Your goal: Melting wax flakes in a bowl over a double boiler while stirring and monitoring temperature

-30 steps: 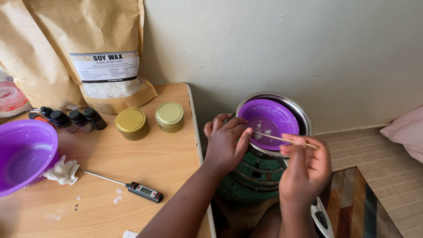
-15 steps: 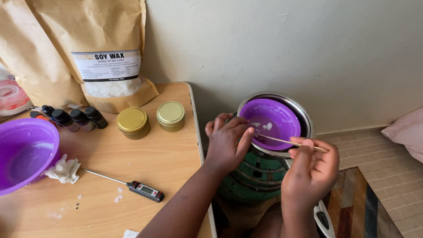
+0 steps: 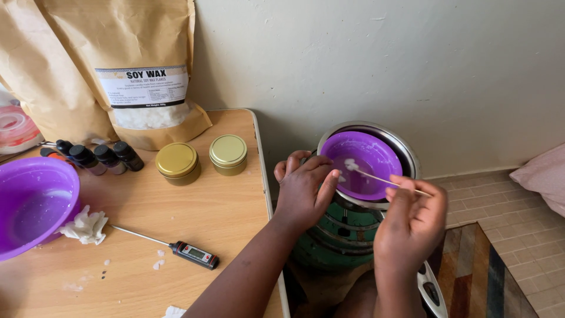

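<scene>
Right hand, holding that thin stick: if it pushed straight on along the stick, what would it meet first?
Probably the white lumps inside the purple bowl, where the stick held by the right hand already ends; depth is unclear.

A plain pale wall [image 3: 382,59] stands at the far side, a light wooden worktop [image 3: 194,218] fills the left, and on the right the floor [image 3: 506,212] has small tan tiles beside a stripy rug [image 3: 488,277].

- A home corner used for candle making, not a workshop
- Small wooden table [image 3: 194,224] against a plain painted wall [image 3: 376,65]
- Brown paper wax bag [image 3: 141,70], gold tins [image 3: 178,161], small dropper bottles [image 3: 94,158] and a probe thermometer [image 3: 176,247]
- Tiled floor with a striped rug [image 3: 482,271]
</scene>
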